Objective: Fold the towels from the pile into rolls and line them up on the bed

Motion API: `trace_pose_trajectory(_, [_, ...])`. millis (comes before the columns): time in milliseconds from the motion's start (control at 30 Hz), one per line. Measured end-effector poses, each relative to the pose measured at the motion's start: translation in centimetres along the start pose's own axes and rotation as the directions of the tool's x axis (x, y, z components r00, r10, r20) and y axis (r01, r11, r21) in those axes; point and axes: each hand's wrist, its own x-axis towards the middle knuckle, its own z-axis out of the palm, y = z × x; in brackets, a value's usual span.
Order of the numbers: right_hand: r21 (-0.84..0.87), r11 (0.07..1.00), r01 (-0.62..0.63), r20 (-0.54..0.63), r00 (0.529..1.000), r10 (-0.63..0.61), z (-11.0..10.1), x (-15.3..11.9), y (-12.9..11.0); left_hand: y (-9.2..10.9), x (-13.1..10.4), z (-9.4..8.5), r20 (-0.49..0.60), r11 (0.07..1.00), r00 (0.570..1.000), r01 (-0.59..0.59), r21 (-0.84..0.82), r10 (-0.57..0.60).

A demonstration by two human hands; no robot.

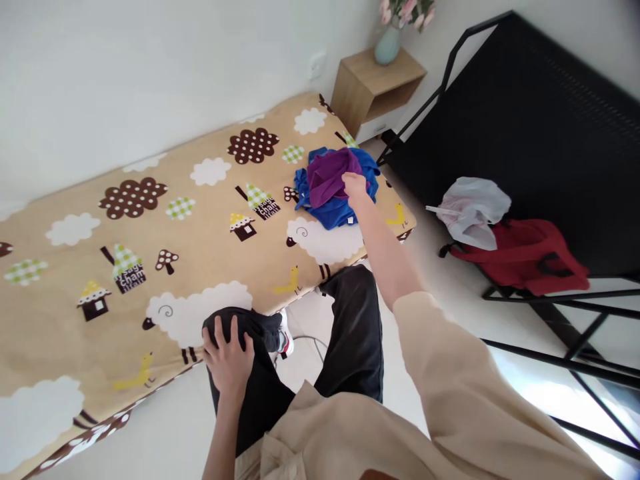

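At the right end of the bed, a purple cloth [326, 177] lies crumpled on top of a bunched blue cloth [333, 215]. My right hand [354, 185] reaches out to the pile, its fingers closed on the right side of the purple cloth. What kind of garment or fabric each one is cannot be made out. My left hand [230, 358] rests with spread fingers on my bent left knee, in black trousers [350, 327], and holds nothing.
A tan bedsheet [200, 220] with sheep and cloud prints covers the bed along the wall. Beyond it stands a wooden nightstand [383, 73] with a flower vase [389, 45]. On the right, a black-framed rack [510, 133] bears a white plastic bag [475, 207] and a red bag [535, 257].
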Motion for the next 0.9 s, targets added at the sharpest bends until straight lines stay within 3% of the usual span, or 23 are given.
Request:
trace_pose_trajectory(100, [0.153, 0.987, -0.052, -0.084, 0.994, 0.065, -1.3, -2.9, -1.8, 0.0, -0.4, 0.0, -0.015, 1.0, 1.0, -0.006, 0.01, 0.006])
trace_pose_trajectory(167, [0.301, 0.951, -0.072, -0.052, 0.994, 0.092, -2.5, -6.3, -3.4, -0.3, -0.8, 0.1, -0.03, 1.0, 0.999, -0.01, -0.003, 0.01])
trace_pose_trajectory(267, [0.463, 0.874, -0.145, 0.173, 0.982, 0.071, -4.5, -13.3, -5.6, -1.1, -1.2, -0.1, -0.053, 0.998, 0.999, -0.014, -0.062, 0.011])
trace_pose_trajectory(367, [0.507, 0.813, -0.287, 0.372, 0.924, 0.095, -6.5, -22.3, -6.0, -1.7, -2.2, -0.4, -0.1, 0.981, 0.995, -0.015, -0.191, -0.004])
trace_pose_trajectory(467, [0.428, 0.802, -0.416, 0.494, 0.851, 0.178, -8.5, -32.8, -3.6, -0.8, -4.9, -0.7, -0.137, 0.909, 0.99, -0.082, -0.408, 0.027])
trace_pose_trajectory(533, [0.4, 0.78, -0.481, 0.561, 0.802, 0.206, -9.8, -40.0, -0.7, 1.1, -7.8, -0.6, -0.097, 0.801, 0.989, -0.147, -0.58, 0.112])
trace_pose_trajectory(667, [0.413, 0.615, -0.672, 0.616, 0.704, 0.354, -12.2, -51.9, 4.7, 5.3, -14.1, -0.2, 0.038, 0.561, 0.968, -0.112, -0.82, 0.25])
trace_pose_trajectory(767, [0.406, 0.515, -0.754, 0.64, 0.638, 0.429, -13.9, -55.3, 6.2, 5.9, -16.6, -0.5, 0.125, 0.486, 0.948, -0.034, -0.874, 0.291])
trace_pose_trajectory(900, [0.385, 0.593, -0.708, 0.625, 0.672, 0.397, -15.9, -52.6, 4.9, 4.2, -16.4, -2.3, 0.139, 0.463, 0.971, 0.034, -0.886, 0.195])
